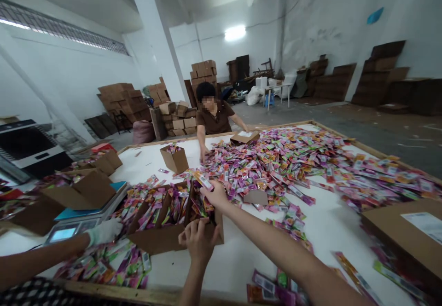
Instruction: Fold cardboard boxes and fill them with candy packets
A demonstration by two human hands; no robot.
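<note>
Brightness: soft, even daylight is filling the white room.
Sources: a ceiling lamp (pixel 235 32) is glaring above the far wall; a window strip (pixel 62 30) left of it is blowing out.
Shadows: faint ones are lying on the counter (pixel 241 255).
Distortion: walls are bending far from the lamp.
Focus: nearest packets (pixel 272 287) are blurring.

The open brown cardboard box (pixel 172 232) sits on the white bench (pixel 238 260), flaps splayed, stuffed with colourful sachets standing on end. One more sachet (pixel 203 181) sits tilted just above the box's far right corner.
</note>
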